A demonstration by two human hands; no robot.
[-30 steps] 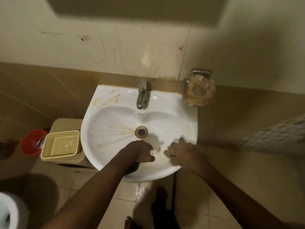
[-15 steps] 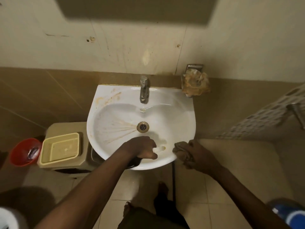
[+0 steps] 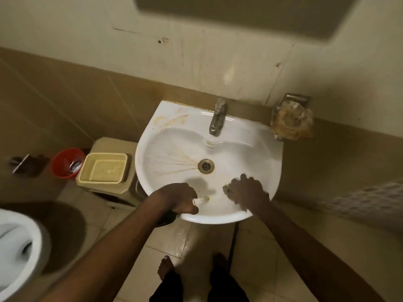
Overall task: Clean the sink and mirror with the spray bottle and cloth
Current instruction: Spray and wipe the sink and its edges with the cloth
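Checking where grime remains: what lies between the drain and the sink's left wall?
In the head view, brown streaks fan from the drain across the sink basin leftward; nothing else lies there.

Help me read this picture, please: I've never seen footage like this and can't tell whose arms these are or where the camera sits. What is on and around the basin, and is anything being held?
No machine here: a person wears a wide-angle camera on the head, looking down, so the two arms coming in from the bottom are their own.

The left hand grips a spray bottle; only its white nozzle shows past the fingers. The right hand presses a cloth, mostly hidden beneath it, against the near inside of the white sink.

Brown streaks fan out left of the drain, below the tap. On the wall to the right hangs a soap holder. Left of the sink are a beige basket, a red bucket and part of a toilet. Bare feet show below.
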